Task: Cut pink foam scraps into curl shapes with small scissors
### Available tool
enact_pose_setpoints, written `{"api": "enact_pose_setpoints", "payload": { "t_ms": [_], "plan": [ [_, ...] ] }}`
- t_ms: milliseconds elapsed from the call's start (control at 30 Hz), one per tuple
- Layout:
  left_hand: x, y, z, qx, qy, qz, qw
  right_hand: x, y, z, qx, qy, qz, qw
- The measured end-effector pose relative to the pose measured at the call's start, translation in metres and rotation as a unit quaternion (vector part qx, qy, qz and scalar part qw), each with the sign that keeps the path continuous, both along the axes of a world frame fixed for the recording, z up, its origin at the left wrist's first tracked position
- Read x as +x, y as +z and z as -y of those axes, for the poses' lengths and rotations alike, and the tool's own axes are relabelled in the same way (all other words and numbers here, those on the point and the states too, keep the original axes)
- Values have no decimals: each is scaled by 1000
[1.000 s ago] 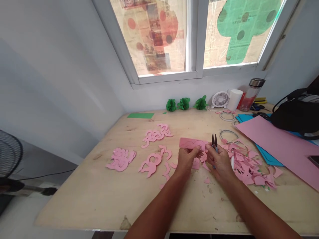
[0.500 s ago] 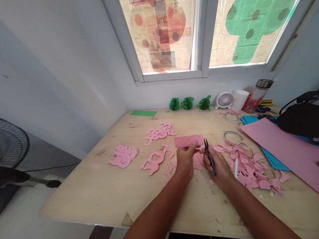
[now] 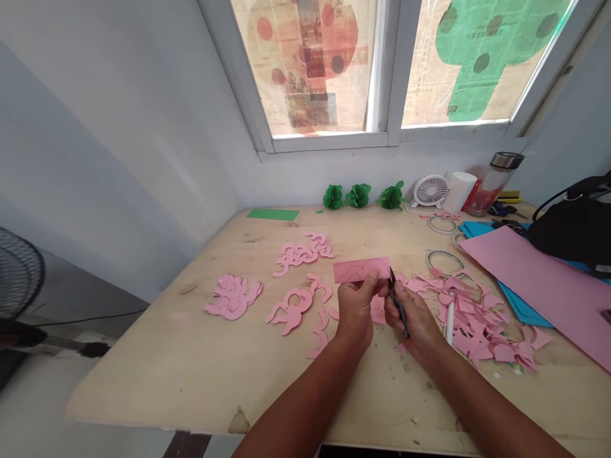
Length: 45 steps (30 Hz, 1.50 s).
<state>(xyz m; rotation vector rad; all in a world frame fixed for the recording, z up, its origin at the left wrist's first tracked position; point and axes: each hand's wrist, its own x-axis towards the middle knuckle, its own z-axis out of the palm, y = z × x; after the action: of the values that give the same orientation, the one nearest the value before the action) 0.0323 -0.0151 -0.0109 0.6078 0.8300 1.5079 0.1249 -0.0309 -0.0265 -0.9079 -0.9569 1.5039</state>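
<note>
In front, 1 big, pale wooden table (image 3: 157, 369). On the right, 1 large, flat, pink paper sheet (image 3: 534, 280), lying over blue sheets (image 3: 525, 306). Beside it, 1 messy heap of pink paper scraps (image 3: 484, 331), too jumbled to count. On the left, curly pink paper cut-outs (image 3: 236, 299) in 3 bunches, too overlapped to count. Pinching tight with the left hand (image 3: 356, 312), thumb on top and fingers under. Held there, over the middle of the table: 1 long, flat, straight-edged pink paper strip (image 3: 356, 270), with dark wavy lines and a round curve drawn on it. Curling the right hand (image 3: 414, 318) closed round 1 pair of dark scissors (image 3: 400, 308), with blades up at the strip's right end. Cannot tell the gap between the blades. At the back, 3 leafy green paper balls (image 3: 358, 196) in a row. By the heap, 1 thin white stick (image 3: 450, 321).
</note>
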Motion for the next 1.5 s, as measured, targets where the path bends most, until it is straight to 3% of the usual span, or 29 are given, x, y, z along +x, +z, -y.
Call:
{"api": "enact_pose_setpoints", "payload": {
  "t_ms": [1500],
  "plan": [
    [1, 7, 4, 2, -10, -26, 1000, -2, 6, 0, -8, -9, 4, 1000]
  ]
}}
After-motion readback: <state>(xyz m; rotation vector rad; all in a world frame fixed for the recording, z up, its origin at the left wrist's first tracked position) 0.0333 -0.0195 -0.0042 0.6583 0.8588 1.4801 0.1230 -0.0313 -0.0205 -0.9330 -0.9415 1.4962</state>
